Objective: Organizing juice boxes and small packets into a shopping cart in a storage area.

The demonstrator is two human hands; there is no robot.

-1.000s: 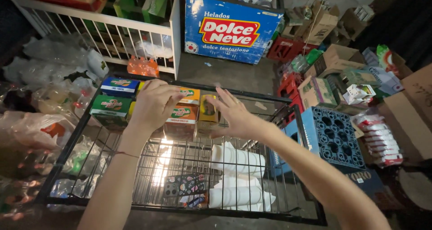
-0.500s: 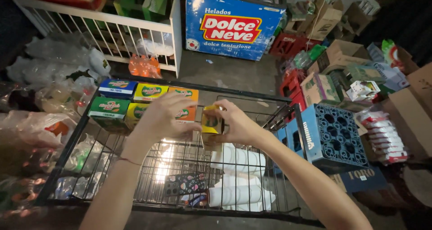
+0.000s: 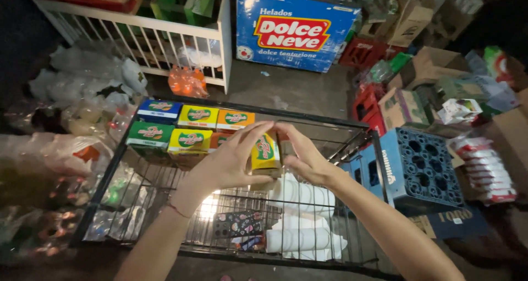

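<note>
You are looking down into a black wire cart (image 3: 352, 149) that fills the middle of the view, standing on a grey concrete floor (image 3: 297, 91). Beyond it leans a big blue freezer sign panel (image 3: 294, 31), and to its left stands a white barred shelf unit (image 3: 159, 42) with an orange bag (image 3: 187, 82) at its foot. To the right of the cart sits a blue bottle crate (image 3: 423, 168), touching the cart's side, with cardboard boxes (image 3: 429, 66) and red crates (image 3: 366, 102) piled behind it. Clear plastic bags (image 3: 82, 88) heap up on the left.

Inside the cart, along the far left edge, small cartons lie packed in rows: a blue carton (image 3: 159, 110), a yellow one (image 3: 198, 116), an orange one (image 3: 235, 119), a green one (image 3: 149, 135) and another yellow one (image 3: 190, 142), all touching. Lower down lie white foam cups (image 3: 300, 218) stacked on their sides and a dark patterned packet (image 3: 239, 224).

Your left hand (image 3: 228, 163) and right hand (image 3: 305, 157) meet above the cart's middle, holding a small yellow carton (image 3: 265, 154) upright between them. Your left grip closes on its near side, thumb below; your right grip wraps its right side, and the fingertips of both hands touch over its top. It sits just right of the packed rows, raised clear of the cups below.
</note>
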